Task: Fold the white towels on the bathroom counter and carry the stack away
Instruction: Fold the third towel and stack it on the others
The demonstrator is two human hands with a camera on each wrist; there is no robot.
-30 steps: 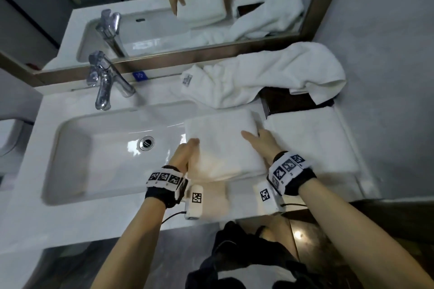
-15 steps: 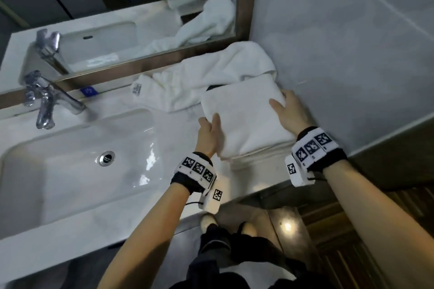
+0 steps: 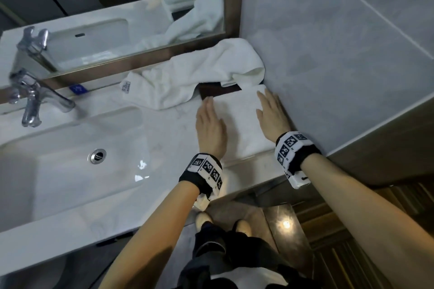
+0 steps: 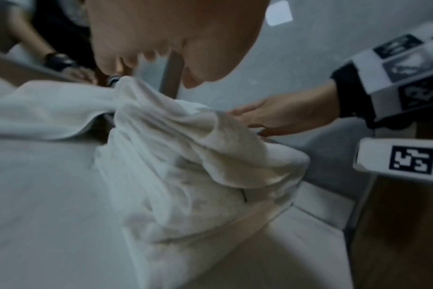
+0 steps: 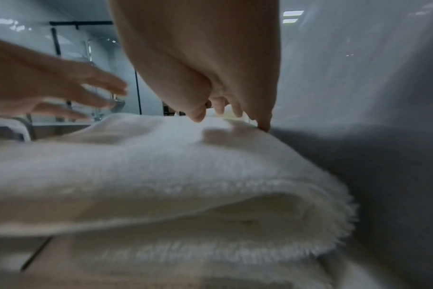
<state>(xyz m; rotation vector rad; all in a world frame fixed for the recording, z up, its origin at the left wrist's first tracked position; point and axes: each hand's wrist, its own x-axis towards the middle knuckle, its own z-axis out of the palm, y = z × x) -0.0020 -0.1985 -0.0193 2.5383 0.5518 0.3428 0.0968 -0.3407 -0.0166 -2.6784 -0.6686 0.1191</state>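
Note:
A stack of folded white towels (image 3: pixel 242 122) lies at the right end of the counter (image 3: pixel 164 138), against the grey wall. My left hand (image 3: pixel 209 122) lies flat, fingers straight, on the stack's left side. My right hand (image 3: pixel 271 112) lies flat on its right side by the wall. An unfolded white towel (image 3: pixel 187 77) is heaped behind the stack under the mirror, partly over a dark tray (image 3: pixel 211 91). In the right wrist view the folded layers (image 5: pixel 185 195) show under my right fingers (image 5: pixel 220 109). The left wrist view shows the stack's edge (image 4: pixel 198 176).
A white sink basin (image 3: pixel 77 159) with a chrome drain (image 3: pixel 96 155) fills the counter's left half. A chrome faucet (image 3: pixel 32 101) stands behind it. The mirror (image 3: pixel 117 14) runs along the back. A grey tiled wall (image 3: pixel 340 54) closes the right side.
The folded towel was carried from beside the sink to the right and set on the folded one by the wall. Both hands let go of its edges and now lie flat on top.

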